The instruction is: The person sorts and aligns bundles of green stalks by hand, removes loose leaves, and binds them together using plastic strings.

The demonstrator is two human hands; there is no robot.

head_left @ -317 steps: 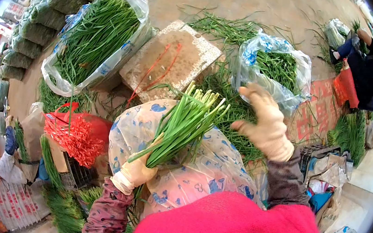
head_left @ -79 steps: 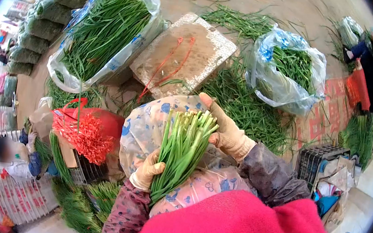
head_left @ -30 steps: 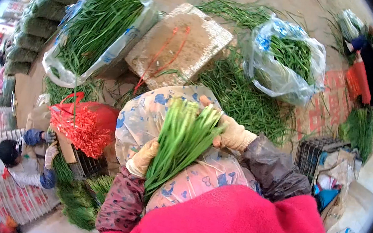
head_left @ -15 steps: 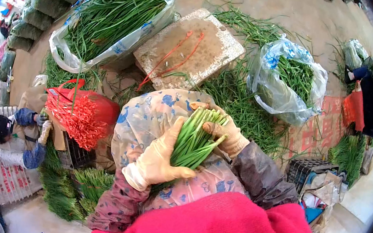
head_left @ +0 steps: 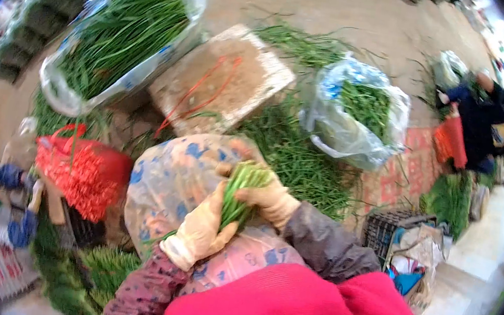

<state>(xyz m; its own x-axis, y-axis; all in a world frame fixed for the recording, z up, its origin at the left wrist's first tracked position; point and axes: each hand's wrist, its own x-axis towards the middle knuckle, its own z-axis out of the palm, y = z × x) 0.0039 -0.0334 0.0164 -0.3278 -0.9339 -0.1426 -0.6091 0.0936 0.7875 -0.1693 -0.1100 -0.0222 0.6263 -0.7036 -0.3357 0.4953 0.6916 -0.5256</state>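
Both my gloved hands hold a bunch of green chives [head_left: 236, 205] above my lap. My left hand [head_left: 198, 229] wraps around its lower left side, thumb toward me. My right hand [head_left: 271, 196] grips the bunch from the right, near its pale cut ends. The leafy ends are mostly hidden below my left hand. A clear plastic cover with blue prints [head_left: 158, 174] lies over my lap. Just beyond it, a dirt-covered white slab [head_left: 262, 74] bears loose red ties [head_left: 194, 87].
A large bag of chives [head_left: 131, 36] stands far left, a smaller bag of chives [head_left: 365, 105] right. Loose chives [head_left: 308, 158] litter the floor. A red bag of red strips [head_left: 81, 168] sits left, a black crate [head_left: 382, 227] right. People [head_left: 483, 120] work at both sides.
My hands have closed more tightly around the chives, and the bunch looks narrower and more upright. My left thumb has come in against the stalks. The whole view has shifted, blurring slightly.
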